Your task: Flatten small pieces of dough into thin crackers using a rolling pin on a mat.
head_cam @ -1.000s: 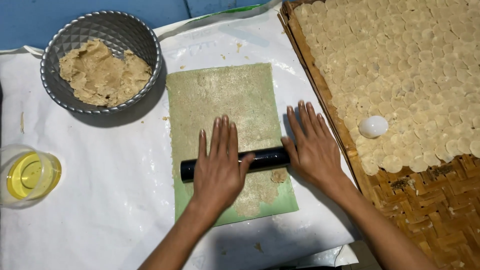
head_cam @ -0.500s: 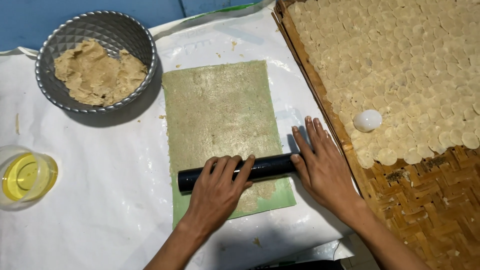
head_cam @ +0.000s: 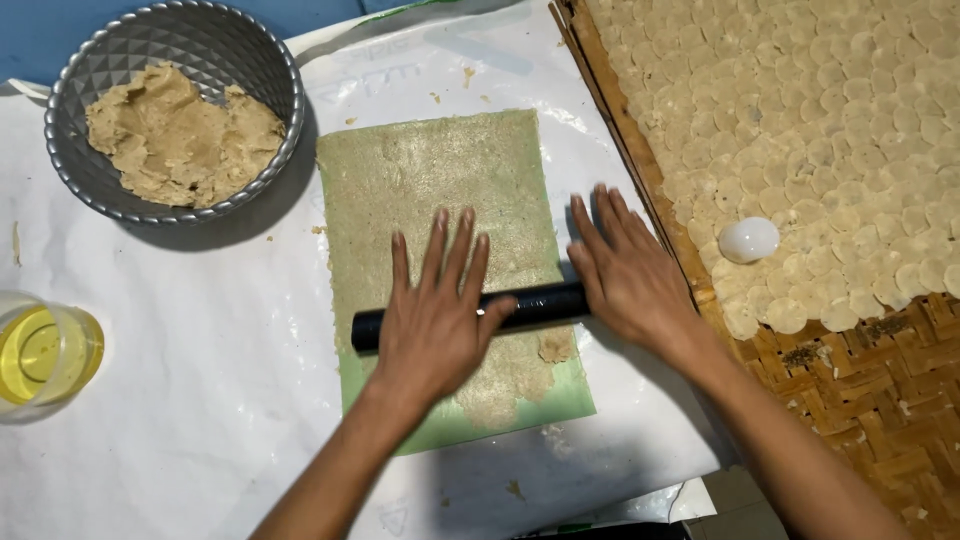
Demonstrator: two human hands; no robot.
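A black rolling pin (head_cam: 530, 303) lies across a thin sheet of beige dough (head_cam: 440, 200) spread over a green mat (head_cam: 565, 400). My left hand (head_cam: 435, 315) presses flat on the pin's middle, fingers spread and pointing away from me. My right hand (head_cam: 625, 270) rests flat at the pin's right end, partly on the white plastic sheet (head_cam: 180, 400). Neither hand grips the pin; both palms lie on it.
A grey metal bowl (head_cam: 270, 150) of beige dough stands at the back left. A clear cup of yellow oil (head_cam: 45, 355) sits at the left edge. On the right a woven bamboo tray (head_cam: 860, 390) holds several round dough discs and a small white cap (head_cam: 748, 240).
Both hands and the pin moved toward me over the dough, then back away a little. The hands now lie flatter, with fingers stretched out over the pin.
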